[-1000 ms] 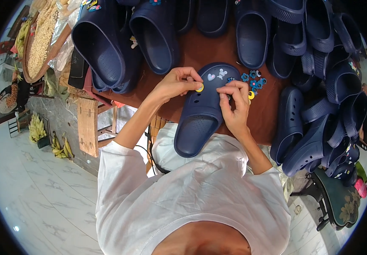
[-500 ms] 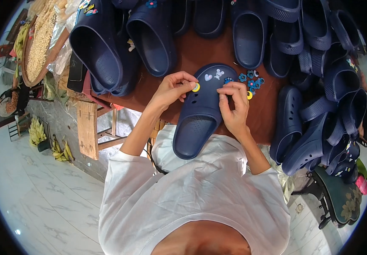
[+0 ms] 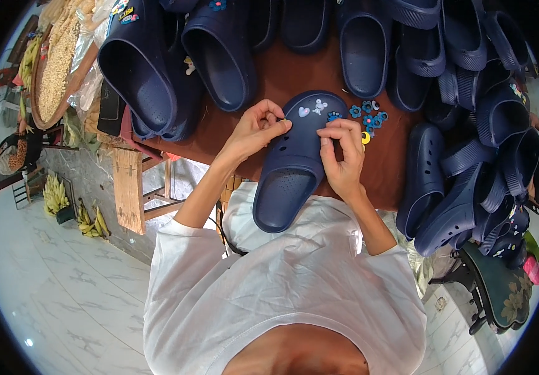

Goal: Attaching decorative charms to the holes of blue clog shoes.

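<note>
A navy blue clog (image 3: 288,200) lies on the brown table, its heel toward me. On its toe sit a pale heart charm (image 3: 304,112), a white mouse-shaped charm (image 3: 320,107) and a blue flower charm (image 3: 334,115). At the left side of the toe my left hand (image 3: 258,132) is closed in a pinch on a small yellow shoe charm, now mostly covered by the fingertips. My right hand (image 3: 343,153) has its fingers curled against the clog's right side, holding it. Right of the toe lie several blue flower charms (image 3: 369,119) and a yellow charm (image 3: 365,137).
More navy clogs (image 3: 219,69) line the table's far side, and a heap of them (image 3: 450,206) is piled at the right. A wooden stool (image 3: 129,190) stands at the left below the brown tabletop (image 3: 294,69). A dark floral seat (image 3: 500,294) is at lower right.
My left fingertips have moved slightly up and turned, so the yellow charm that showed plainly is now mostly hidden. The right hand and clog have hardly moved.
</note>
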`<state>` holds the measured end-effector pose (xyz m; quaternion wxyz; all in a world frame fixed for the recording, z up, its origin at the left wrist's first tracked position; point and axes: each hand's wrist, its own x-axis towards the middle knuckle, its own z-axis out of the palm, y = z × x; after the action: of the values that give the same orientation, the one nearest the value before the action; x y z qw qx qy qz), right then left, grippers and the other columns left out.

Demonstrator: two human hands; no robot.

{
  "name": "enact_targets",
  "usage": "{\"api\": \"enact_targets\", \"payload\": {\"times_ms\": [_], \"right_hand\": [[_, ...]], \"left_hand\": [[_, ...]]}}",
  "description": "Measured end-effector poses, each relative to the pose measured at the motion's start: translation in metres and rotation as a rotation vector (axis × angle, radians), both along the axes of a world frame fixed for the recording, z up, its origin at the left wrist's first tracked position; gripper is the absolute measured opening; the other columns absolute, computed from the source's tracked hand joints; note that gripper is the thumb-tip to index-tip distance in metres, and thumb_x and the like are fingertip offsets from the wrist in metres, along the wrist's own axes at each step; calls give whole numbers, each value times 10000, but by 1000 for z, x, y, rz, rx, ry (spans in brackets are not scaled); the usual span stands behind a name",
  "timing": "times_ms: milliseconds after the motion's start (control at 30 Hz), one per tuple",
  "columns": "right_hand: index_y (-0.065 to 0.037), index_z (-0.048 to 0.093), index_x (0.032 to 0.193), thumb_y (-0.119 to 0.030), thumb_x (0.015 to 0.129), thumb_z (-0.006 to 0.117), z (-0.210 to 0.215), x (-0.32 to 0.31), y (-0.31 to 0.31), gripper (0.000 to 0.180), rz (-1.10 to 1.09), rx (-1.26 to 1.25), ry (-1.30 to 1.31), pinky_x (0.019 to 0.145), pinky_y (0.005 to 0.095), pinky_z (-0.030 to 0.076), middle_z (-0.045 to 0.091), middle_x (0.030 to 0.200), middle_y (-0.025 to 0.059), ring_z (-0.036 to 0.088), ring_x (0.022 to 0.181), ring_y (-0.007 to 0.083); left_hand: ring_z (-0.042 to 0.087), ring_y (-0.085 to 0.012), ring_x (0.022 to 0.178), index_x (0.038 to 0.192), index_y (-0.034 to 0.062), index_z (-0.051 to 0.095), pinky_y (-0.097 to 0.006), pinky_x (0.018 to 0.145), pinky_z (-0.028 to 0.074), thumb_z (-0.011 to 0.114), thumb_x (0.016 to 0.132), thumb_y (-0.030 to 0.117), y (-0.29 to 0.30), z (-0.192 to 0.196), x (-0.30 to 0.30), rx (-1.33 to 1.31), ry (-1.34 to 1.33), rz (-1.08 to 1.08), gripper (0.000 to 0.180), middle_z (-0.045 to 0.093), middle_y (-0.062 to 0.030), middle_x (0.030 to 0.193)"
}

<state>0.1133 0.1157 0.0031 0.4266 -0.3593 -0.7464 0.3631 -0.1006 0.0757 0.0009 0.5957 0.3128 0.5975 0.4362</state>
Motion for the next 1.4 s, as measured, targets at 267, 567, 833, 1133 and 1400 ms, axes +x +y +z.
{"api": "enact_targets", "payload": {"times_ms": [267, 567, 833, 1133, 1400], "right_hand": [[-47, 684, 956, -3, 828, 655, -3, 0, 0, 138, 3, 5, 24, 841, 361, 459, 589, 1024, 120, 567, 956, 267], [-53, 686, 949, 18, 814, 656, -3, -3, -1, 156, 0, -74, 55, 840, 350, 460, 558, 1023, 114, 557, 967, 259], [-48, 686, 947, 14, 827, 654, 0, -1, -2, 139, -3, -48, 20, 835, 348, 465, 579, 1025, 114, 563, 964, 258], [-43, 655, 1068, -13, 877, 619, 2, 50, 61, 196, -314, 12, -338, 841, 396, 463, 621, 1012, 123, 590, 948, 308], [-65, 653, 1105, -97, 846, 685, -21, 59, 77, 263, -370, 150, -698, 857, 453, 462, 640, 1062, 133, 596, 985, 343]], "left_hand": [[533, -12, 653, 986, 96, 620, -163, 525, 394, 772, 868, 201, -3, -10, -17, 23, -116, -84, 219, 574, 56, 771], [522, -17, 602, 952, 93, 647, -159, 510, 408, 808, 838, 205, 5, -10, -17, -25, -161, -137, 227, 597, 41, 773], [516, -10, 632, 960, 106, 640, -153, 523, 421, 787, 862, 193, 0, -10, -13, -36, -121, -102, 197, 623, 41, 837], [535, -16, 690, 1016, 91, 670, -180, 613, 431, 701, 945, 233, -25, -4, 3, 83, 25, 137, 162, 615, 61, 804], [543, -42, 740, 1051, 73, 666, -198, 666, 456, 632, 989, 219, -46, 8, 12, 100, 51, 214, 163, 608, 43, 842]]}}
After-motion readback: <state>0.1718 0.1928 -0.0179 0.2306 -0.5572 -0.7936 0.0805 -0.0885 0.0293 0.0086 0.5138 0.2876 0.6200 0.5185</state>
